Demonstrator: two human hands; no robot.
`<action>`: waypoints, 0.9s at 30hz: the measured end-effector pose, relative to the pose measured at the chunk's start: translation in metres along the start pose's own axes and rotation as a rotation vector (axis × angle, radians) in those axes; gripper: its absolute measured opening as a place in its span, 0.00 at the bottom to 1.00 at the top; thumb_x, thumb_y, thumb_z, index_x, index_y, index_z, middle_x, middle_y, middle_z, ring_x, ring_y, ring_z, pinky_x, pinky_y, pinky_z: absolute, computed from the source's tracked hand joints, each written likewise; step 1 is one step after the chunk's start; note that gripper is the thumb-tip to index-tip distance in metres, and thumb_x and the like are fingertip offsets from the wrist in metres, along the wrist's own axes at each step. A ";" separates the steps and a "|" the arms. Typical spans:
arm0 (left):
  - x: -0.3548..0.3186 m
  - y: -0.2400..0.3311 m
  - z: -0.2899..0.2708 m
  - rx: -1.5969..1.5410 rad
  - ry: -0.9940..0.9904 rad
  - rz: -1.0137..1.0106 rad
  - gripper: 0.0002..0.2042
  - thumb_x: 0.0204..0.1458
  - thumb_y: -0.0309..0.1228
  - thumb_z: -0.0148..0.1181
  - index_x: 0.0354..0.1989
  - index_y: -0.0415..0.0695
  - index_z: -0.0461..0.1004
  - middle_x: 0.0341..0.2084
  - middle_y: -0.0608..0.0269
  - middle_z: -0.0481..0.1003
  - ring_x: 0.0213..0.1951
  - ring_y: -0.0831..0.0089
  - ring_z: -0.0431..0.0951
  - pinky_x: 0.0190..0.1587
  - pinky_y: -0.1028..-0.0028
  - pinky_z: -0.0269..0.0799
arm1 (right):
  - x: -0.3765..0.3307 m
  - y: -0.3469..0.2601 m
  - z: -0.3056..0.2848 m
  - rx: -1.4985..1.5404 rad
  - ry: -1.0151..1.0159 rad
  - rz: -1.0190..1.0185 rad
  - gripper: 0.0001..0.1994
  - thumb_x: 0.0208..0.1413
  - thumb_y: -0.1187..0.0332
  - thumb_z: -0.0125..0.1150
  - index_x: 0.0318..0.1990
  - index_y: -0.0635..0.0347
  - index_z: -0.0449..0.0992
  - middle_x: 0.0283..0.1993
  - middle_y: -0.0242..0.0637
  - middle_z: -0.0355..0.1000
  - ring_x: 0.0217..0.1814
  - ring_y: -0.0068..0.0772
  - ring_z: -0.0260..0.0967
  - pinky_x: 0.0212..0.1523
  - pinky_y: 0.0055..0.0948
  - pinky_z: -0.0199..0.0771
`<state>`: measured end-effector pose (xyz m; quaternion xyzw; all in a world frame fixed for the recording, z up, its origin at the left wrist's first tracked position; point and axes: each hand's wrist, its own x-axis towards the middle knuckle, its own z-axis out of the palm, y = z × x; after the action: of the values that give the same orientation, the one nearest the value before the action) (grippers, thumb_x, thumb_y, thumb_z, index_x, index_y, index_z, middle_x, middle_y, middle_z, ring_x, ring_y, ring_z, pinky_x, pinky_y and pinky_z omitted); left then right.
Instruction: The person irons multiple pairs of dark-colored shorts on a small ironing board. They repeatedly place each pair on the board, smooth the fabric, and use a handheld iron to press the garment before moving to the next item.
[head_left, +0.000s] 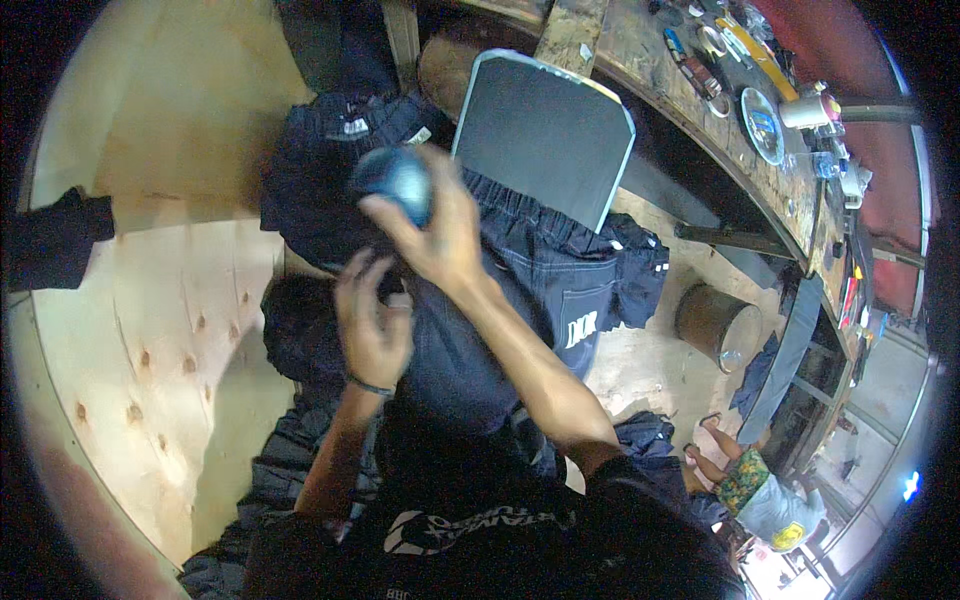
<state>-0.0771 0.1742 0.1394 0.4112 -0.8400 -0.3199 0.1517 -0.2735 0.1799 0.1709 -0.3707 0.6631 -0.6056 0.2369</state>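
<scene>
My right hand (445,235) grips a shiny, rounded blue object (397,185); motion smears it, so its kind is unclear. Just below and to the left, my left hand (372,320) has its fingers apart and loosely bent, with nothing visible in them. Beneath both hands lie dark denim shorts or trousers (530,250) with an elastic waistband and a white print near a pocket. At their waistband is a dark flat board (545,135) with a pale rim. More dark garments (330,130) are heaped beyond the blue object.
A worn wooden workbench (640,50) at the right carries a round dish (763,125), tape rolls and tools. A brown cylindrical drum (718,325) stands on the floor. Another person (770,505) is at lower right. Plywood (150,350) covers the left, with dark cloth (65,240) there.
</scene>
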 end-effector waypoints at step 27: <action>0.365 0.142 0.173 0.282 -0.012 0.496 0.71 0.26 0.83 0.63 0.81 0.59 0.45 0.80 0.43 0.36 0.80 0.44 0.30 0.67 0.16 0.26 | 0.033 0.051 -0.193 -0.765 -0.094 0.082 0.32 0.50 0.61 0.79 0.59 0.70 0.76 0.54 0.58 0.75 0.54 0.60 0.73 0.58 0.51 0.72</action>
<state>-0.4758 0.0233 0.1005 0.2083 -0.9520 -0.1555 0.1618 -0.4512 0.2749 0.1551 -0.4326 0.8438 -0.2870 0.1357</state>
